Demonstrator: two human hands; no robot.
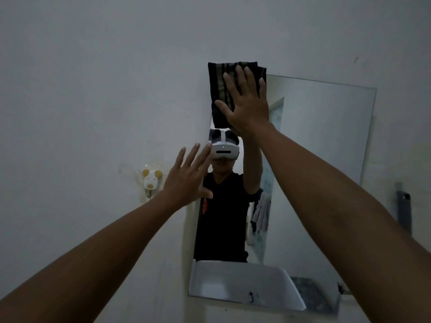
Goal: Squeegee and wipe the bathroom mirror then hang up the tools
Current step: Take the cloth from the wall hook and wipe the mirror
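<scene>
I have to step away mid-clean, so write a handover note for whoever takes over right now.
Right hand: flat, pressing the dark striped cloth on the mirror at its top left corner.
Left hand: open, empty, at the mirror's left edge.
Squeegee: apparently hanging on the wall, right of the mirror.
Animal hook: empty.
Left: finish wiping, hang the cloth.

A bear-shaped wall hook [152, 180] sticks to the white wall [93, 78].

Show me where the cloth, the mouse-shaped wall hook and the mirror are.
cloth [219, 89], head view, striped left part.
mouse-shaped wall hook [151, 180], head view, its white face.
mirror [326, 141], head view, bare glass at right.
</scene>
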